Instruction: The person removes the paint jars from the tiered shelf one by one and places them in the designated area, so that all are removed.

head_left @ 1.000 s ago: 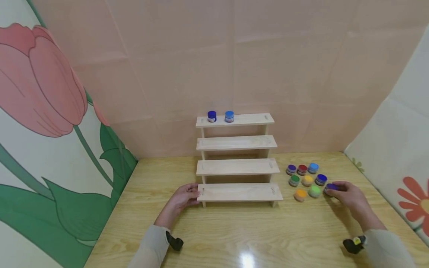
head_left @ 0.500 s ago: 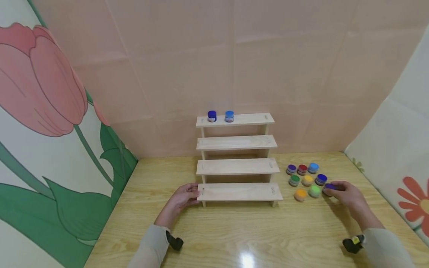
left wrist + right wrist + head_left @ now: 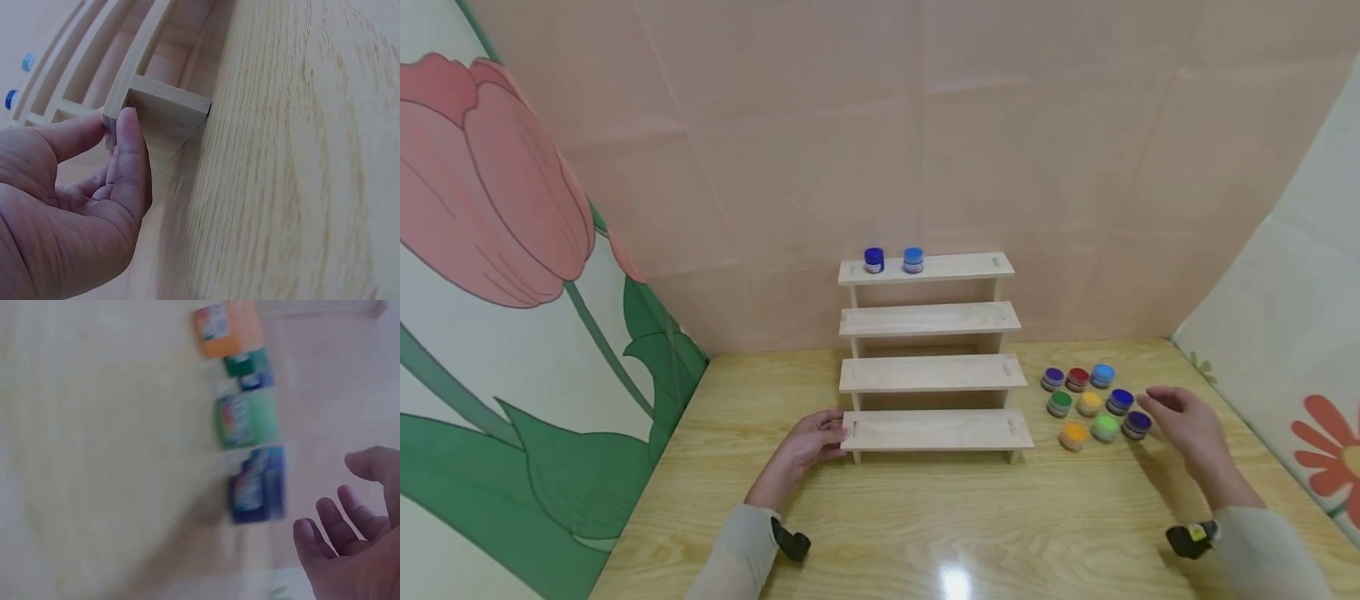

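A pale wooden four-tier stand point(image 3: 936, 429) rises in steps at the middle of the table. My left hand point(image 3: 811, 437) pinches the left end of its lowest board between thumb and fingers, as the left wrist view shows close up. The right hand point(image 3: 1187, 425) is off to the right with thumb and fingers apart, holding nothing. Nearest to it stands a dark purple paint jar point(image 3: 1137, 425), separated from the fingertips by a small gap. A dark blue jar point(image 3: 874, 261) and a light blue jar point(image 3: 913, 261) stand on the top board.
Several more small jars cluster right of the stand, among them an orange jar point(image 3: 1072, 436), a light green jar point(image 3: 1105, 428) and a red jar point(image 3: 1077, 380). A pinkish backdrop point(image 3: 760, 208) hangs behind the table point(image 3: 880, 525); flowered panels flank it.
The right hand has let go of the purple jar, moving slightly up and right away from it. That jar shifted a little left into the group. The left hand keeps its place.
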The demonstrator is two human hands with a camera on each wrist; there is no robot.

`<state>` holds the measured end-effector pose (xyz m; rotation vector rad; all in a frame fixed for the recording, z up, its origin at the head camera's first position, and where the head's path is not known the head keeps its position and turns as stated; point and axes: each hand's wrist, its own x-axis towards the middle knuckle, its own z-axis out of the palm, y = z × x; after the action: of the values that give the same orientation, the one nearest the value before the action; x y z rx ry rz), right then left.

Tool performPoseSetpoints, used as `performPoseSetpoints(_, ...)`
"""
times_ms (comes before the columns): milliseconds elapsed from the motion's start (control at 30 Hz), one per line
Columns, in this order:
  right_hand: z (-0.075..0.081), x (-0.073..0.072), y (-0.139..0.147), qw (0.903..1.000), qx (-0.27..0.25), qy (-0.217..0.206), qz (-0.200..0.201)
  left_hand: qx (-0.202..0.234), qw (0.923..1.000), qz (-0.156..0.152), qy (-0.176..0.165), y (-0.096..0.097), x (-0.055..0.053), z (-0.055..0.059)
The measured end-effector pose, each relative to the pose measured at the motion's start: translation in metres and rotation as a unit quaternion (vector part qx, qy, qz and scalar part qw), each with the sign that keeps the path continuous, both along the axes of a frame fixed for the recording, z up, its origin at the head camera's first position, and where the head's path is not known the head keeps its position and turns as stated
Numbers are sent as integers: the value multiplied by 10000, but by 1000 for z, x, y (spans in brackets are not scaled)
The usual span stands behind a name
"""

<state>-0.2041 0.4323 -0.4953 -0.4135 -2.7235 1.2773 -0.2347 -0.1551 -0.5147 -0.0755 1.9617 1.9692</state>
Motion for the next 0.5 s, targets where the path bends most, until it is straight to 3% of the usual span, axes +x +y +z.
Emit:
performPoseSetpoints(200,36,-6,-21,9992,-75,377,-89,4,10000,8,10,0,1,0)
performPoseSetpoints(500,80,-19,-55,9983,-65,565,105,71,10000,-11,12,0,1,1)
